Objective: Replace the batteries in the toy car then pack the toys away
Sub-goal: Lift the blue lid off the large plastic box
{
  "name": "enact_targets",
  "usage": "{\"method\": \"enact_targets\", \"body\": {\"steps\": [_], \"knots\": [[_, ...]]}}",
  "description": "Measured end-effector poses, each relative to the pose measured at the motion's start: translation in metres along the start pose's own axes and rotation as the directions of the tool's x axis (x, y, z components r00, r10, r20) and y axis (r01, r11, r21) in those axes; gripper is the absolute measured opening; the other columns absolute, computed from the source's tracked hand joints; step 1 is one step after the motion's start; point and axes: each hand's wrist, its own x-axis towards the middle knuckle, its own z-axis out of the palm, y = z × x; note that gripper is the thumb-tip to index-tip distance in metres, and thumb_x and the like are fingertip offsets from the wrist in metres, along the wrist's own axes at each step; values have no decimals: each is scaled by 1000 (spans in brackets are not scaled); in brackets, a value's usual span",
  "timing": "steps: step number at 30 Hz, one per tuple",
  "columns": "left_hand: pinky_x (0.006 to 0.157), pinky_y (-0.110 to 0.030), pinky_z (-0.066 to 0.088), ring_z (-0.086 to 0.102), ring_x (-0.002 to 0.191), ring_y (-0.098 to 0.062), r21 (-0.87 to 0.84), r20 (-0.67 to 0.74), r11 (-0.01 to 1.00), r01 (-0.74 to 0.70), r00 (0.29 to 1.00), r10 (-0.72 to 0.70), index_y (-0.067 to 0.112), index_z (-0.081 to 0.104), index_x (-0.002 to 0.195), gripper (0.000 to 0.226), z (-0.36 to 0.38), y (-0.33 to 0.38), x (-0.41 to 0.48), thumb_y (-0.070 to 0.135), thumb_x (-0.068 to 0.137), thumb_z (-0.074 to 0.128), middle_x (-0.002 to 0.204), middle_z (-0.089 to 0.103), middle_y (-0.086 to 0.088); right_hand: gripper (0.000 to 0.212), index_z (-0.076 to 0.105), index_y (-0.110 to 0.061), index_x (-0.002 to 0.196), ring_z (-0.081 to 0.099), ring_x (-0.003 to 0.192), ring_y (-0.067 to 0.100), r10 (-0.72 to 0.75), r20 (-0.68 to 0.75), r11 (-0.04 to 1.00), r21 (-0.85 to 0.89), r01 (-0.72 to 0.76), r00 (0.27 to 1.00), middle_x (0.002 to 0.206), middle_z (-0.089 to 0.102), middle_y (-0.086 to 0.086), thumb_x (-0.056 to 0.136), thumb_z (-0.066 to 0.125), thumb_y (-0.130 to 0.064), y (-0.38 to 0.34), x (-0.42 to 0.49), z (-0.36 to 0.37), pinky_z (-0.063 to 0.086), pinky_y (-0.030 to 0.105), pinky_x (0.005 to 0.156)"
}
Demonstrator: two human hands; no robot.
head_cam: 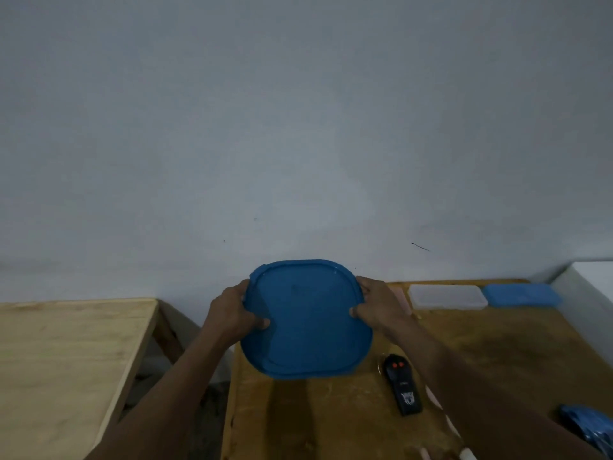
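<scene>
Both hands grasp a blue rounded-square lid by its opposite edges: the left hand curls round the left rim with the thumb on top, and the right hand grips the right rim the same way. The lid is tilted toward the person, and whatever lies beneath it is hidden. Just inside the right forearm, a black remote control with two red buttons lies on the wooden tabletop. Outside that forearm, at the frame's edge, a glossy blue toy car shows only in part. Beyond the right hand, a white container and a blue container sit side by side against the wall. A paler table stands outside the left arm.
</scene>
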Motion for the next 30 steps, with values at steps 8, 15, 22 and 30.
{"method": "enact_targets", "body": {"steps": [8, 15, 22, 30], "knots": [[82, -31, 51, 54, 109, -24, 141, 43, 989, -42, 998, 36, 20, 29, 146, 97, 19, 7, -68, 16, 66, 84, 124, 56, -7, 56, 56, -18, 128, 60, 104, 24, -102, -70, 995, 7, 103, 992, 119, 64, 5, 78, 62, 6, 23, -61, -20, 54, 41, 89], [92, -38, 47, 49, 125, -30, 175, 25, 984, 15, 999, -20, 23, 12, 152, 108, 56, -5, -142, 15, 71, 82, 137, 50, -11, 55, 54, -21, 132, 61, 104, 24, -147, -62, 987, -68, 143, 987, 120, 65, 2, 81, 69, -4, 63, -122, -21, 54, 35, 84], [87, -40, 52, 55, 117, -29, 70, -46, 990, 124, 992, -121, 27, 24, 150, 109, 96, -49, -216, 10, 62, 86, 129, 57, -8, 58, 51, -20, 135, 54, 90, 12, -115, 41, 982, -143, 120, 993, 95, 57, -11, 81, 70, -8, 119, -174, -2, 42, 16, 59], [87, -41, 53, 54, 115, -29, 161, 38, 975, 151, 987, -159, 23, 19, 152, 114, 110, -87, -232, 11, 60, 86, 127, 56, -6, 49, 59, -21, 124, 61, 105, 18, -76, 48, 966, -244, 85, 996, 115, 67, -2, 78, 73, -13, 159, -197, 46, 51, 28, 83]]}}
